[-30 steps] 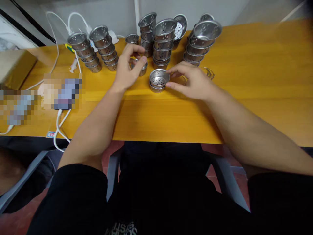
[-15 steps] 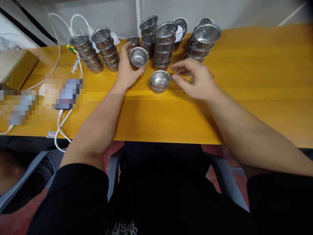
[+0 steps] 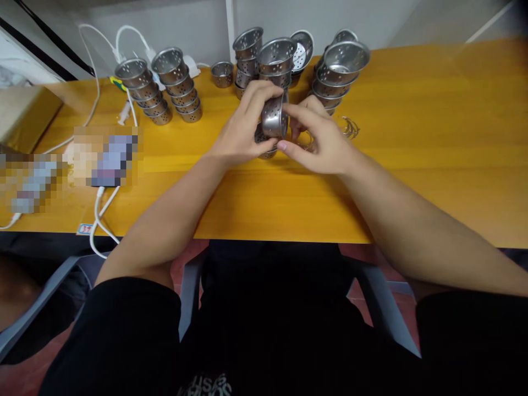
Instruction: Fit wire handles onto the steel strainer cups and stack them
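Above tabletop [image 3: 412, 110] centre: left hand [image 3: 241, 135] and right hand [image 3: 324, 140] are gripping one perforated metal cup [image 3: 273, 116], fingers closed round it; stacked cups [image 3: 278, 66] standing at 12 o'clock.

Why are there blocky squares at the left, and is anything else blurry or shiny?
Head view: the pixelated patches on the yellow table are deliberate masking, not lens blur; the perforated metal cup between both hands shows bright glints; the far right table edge looks soft and slightly bowed.
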Tool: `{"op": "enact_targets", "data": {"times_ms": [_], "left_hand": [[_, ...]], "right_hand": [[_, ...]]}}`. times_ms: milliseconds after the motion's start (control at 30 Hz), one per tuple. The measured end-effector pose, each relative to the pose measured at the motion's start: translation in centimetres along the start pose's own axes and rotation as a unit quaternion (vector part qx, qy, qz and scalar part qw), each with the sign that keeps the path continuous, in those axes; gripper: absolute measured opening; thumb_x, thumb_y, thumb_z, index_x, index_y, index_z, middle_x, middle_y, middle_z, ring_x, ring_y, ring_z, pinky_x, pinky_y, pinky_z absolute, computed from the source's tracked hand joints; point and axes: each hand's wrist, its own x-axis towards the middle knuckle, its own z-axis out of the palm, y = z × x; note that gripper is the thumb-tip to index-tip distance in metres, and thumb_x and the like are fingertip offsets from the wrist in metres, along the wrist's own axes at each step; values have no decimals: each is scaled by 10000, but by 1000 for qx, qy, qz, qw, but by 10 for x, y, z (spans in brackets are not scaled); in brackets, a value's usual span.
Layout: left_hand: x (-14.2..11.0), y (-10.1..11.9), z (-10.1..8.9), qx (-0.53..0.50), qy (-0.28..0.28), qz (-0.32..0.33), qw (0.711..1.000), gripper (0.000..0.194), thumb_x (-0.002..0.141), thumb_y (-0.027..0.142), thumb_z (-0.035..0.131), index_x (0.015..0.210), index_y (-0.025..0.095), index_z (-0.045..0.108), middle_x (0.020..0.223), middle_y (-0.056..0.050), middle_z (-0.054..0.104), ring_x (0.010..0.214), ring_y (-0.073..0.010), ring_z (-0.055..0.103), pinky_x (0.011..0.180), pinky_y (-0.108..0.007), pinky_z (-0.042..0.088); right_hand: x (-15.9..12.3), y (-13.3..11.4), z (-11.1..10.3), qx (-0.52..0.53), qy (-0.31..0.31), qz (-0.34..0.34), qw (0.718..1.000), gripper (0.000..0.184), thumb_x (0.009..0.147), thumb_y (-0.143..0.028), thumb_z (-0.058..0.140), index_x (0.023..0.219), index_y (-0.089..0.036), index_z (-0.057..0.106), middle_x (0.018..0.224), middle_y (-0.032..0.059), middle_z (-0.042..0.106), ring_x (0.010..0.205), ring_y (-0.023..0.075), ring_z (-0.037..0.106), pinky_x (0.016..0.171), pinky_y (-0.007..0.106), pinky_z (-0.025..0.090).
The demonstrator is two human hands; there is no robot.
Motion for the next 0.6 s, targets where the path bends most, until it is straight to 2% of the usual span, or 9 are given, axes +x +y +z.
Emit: {"op": "enact_targets", "data": {"times_ms": [100,167,267,333,400,500,600], "left_hand": [[-1,7,1,7,-41,-24,999,688,1161,547,708,1789,426,457,1803,-117,654,1702,-337,616,1442,-600,595],[0,10,0,13,-52,-35,998,691,1154,480,712,1795,407,464,1837,-132,651,1743,-347,619,1473,-609,583],[0,11,-3,25,-60,-47,997,719,1113,359,718,1793,370,484,1820,-173,691,1748,-380,661,1495,-611,568],[1,11,-5,34,-70,-54,995,747,1101,319,722,1804,365,471,1835,-180,692,1763,-379,663,1506,-588,557],[2,11,-7,23,-63,-32,997,781,1076,285,711,1806,375,450,1840,-168,693,1769,-361,667,1501,-561,563],[4,10,-8,3,-36,2,999,828,1006,233,700,1778,416,463,1822,-130,707,1755,-342,681,1488,-554,578],[5,11,-10,13,-54,9,998,921,929,171,685,1781,436,461,1863,-95,674,1785,-337,652,1507,-600,566]], "right_hand": [[-1,1,0,1,-14,14,1000,749,1153,-992,743,1659,-444,818,1383,158,801,1294,475,775,1132,747,755],[-1,1,0,13,-18,28,999,683,1114,-1012,784,1527,-474,866,1389,148,808,1323,484,760,1144,764,749],[0,0,1,46,-13,35,998,670,1070,-1052,803,1352,-452,896,1382,151,795,1269,474,751,1102,773,753],[2,-1,2,74,-5,41,996,698,1045,-1088,803,1260,-428,882,1374,146,785,1203,445,748,1056,744,759],[4,-2,2,89,15,45,995,724,1050,-1109,779,1177,-400,850,1335,137,778,1148,411,743,1025,697,755],[8,-1,1,91,53,58,993,755,1090,-1116,730,1086,-363,784,1177,115,758,1079,370,718,996,630,716],[10,0,1,118,38,115,986,789,1081,-1154,692,1073,-365,708,1003,68,728,899,325,652,888,583,657]]}}
